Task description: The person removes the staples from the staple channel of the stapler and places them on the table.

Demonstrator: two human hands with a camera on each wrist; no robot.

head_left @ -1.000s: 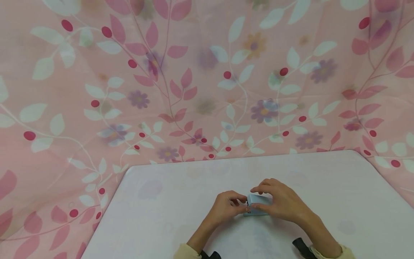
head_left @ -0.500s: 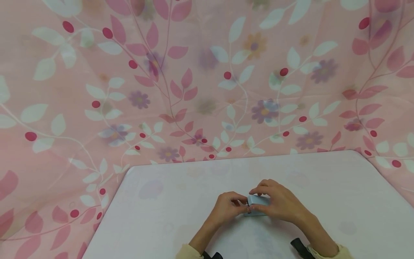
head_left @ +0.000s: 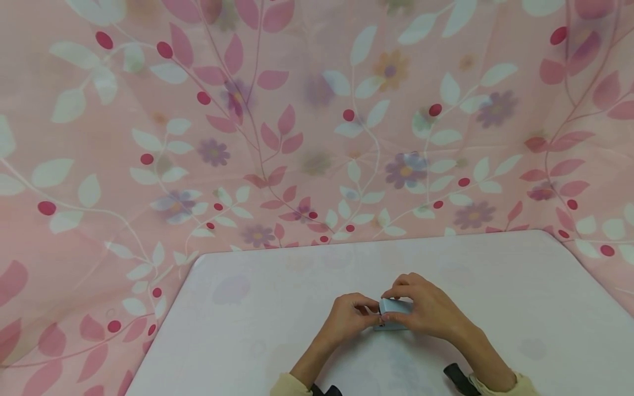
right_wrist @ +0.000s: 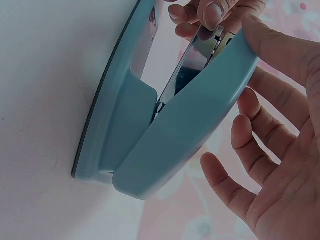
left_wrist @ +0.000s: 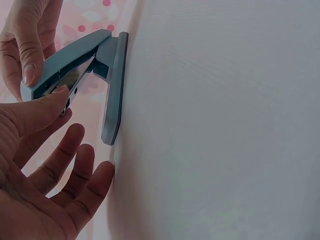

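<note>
Up close, both hands are working a small light-blue plastic stapler (head_left: 392, 314) sitting base-down on the white worktop (head_left: 257, 319). The left hand (head_left: 346, 316) is pinching at the front of its metal staple channel (right_wrist: 197, 57); the right hand (head_left: 428, 311) is gripping the lifted top arm. It looks light, rigid and smooth, best held by the arm's sides. Behind, a pink floral curtain (head_left: 198, 137) is hanging.

Two bare hands, the left hand (head_left: 349, 318) and the right hand (head_left: 430, 311), emerge from pale cream-yellow sleeves (head_left: 284, 386). A black strap (head_left: 458, 378) crosses each wrist just behind the hand; no rings or gloves.
</note>
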